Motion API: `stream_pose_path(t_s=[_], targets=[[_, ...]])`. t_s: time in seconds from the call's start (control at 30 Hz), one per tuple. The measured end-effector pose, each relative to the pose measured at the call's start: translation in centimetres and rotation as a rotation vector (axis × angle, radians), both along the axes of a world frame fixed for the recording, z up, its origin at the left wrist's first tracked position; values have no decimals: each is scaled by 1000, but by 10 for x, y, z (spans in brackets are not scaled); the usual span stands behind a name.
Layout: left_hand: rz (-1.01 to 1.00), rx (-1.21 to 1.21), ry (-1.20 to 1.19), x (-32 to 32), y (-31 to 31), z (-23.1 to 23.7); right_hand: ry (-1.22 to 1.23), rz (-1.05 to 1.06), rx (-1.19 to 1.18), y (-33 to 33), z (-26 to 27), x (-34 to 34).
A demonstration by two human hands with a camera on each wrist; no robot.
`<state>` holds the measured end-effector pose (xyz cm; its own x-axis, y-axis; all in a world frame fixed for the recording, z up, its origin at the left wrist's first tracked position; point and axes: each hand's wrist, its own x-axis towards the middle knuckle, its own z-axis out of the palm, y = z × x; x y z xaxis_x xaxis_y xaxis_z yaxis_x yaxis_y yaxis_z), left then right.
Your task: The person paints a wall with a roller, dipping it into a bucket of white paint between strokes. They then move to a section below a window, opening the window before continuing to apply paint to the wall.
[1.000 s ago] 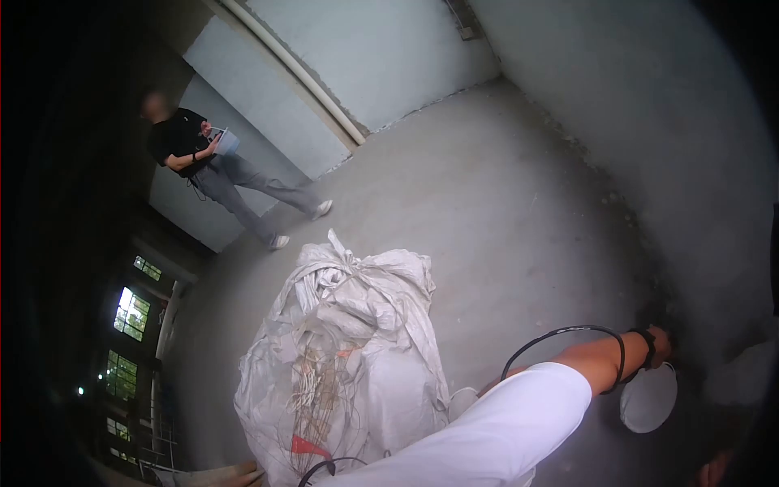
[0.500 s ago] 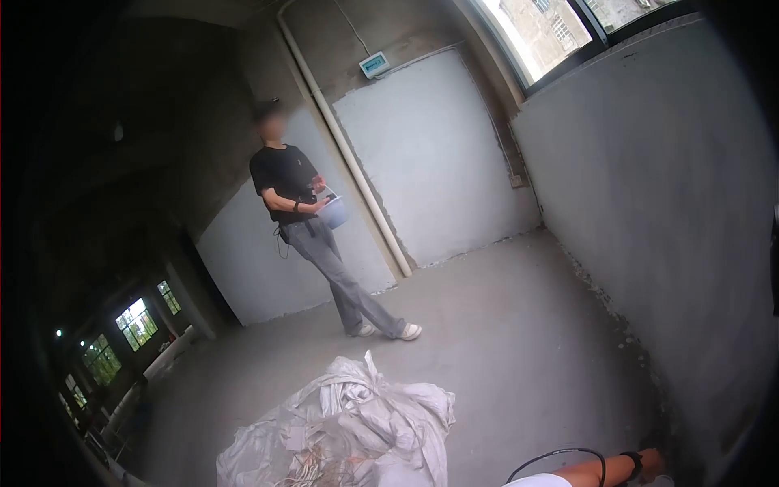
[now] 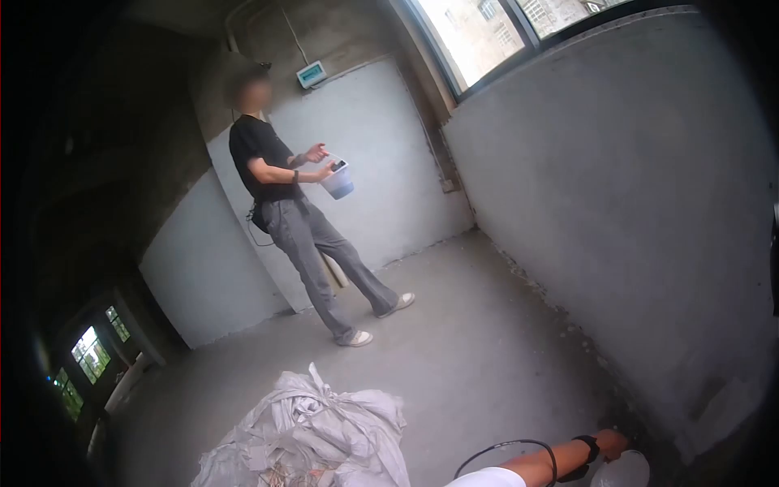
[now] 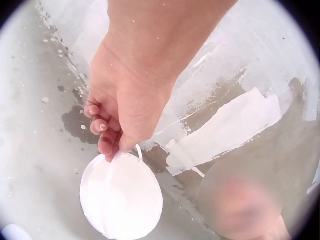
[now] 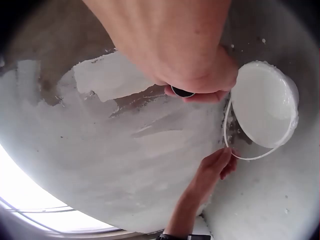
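My left hand [image 4: 127, 102] grips the thin wire handle of a white bucket [image 4: 122, 200], fingers curled round it. In the head view the left hand [image 3: 610, 444] is at the lower right, with the bucket [image 3: 626, 471] just under it. The bucket [image 5: 265, 107] holds white paint in the right wrist view. My right hand [image 5: 200, 75] is curled round a handle whose dark round end shows. A white paint roller [image 4: 180, 155] lies against the wall [image 4: 210, 117] at the end of a fresh white strip; a blur covers the hand beside it in the left wrist view.
A large crumpled white sack [image 3: 324, 430] with scraps in it lies on the floor at the front. Beyond it a person [image 3: 284, 187] stands holding a small bucket [image 3: 339, 180]. A grey wall [image 3: 600, 211] with a window [image 3: 479, 40] runs along the right.
The head view has tilted up from the floor, then swung further right. The person at the back has turned and shifted their stance. My left hand stays at the lower right with the bucket.
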<state>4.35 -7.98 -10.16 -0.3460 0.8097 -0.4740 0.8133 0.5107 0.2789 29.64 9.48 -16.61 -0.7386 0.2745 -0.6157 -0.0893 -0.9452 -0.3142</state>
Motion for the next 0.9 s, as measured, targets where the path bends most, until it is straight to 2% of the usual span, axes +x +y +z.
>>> stream_pose_path(t_s=[0.03, 0.07, 0.1, 0.13, 0.17, 0.2, 0.23, 0.33, 0.4, 0.53, 0.6, 0.7, 0.9], targets=[[108, 33, -80, 2, 4, 26, 97, 10, -85, 18, -5, 3], [114, -19, -96, -2, 19, 25, 188, 27, -171, 35, -10, 4], [67, -71, -108, -13, 39, 14, 77, 39, -7, 17, 109, 5], [46, -99, -178, -19, 54, 16, -75, -76, -98, 17, 170, 0], [-5, -62, -241, -27, 62, 32, -73, -66, -60, 22, 221, 0], [-79, -92, -254, -27, 64, 38, -90, -72, -6, 20, 245, 7], [-51, -42, -275, -27, 61, 56, -79, -58, 47, 21, 265, 9], [-58, -78, -266, -27, 68, 70, -75, -52, 175, 25, 323, 21], [-84, -80, -278, -24, 78, 92, -93, -61, 272, 22, 389, 29], [-81, -76, -297, -32, 74, 87, -58, -135, 367, 9, 447, 34], [-70, -74, -300, -32, 75, 87, -32, -161, 380, 9, 466, 35], [-70, -79, -277, -31, 80, 86, -26, -158, 359, 10, 457, 31], [-85, -107, -234, -28, 84, 97, -142, -158, 315, 10, 359, 14]])
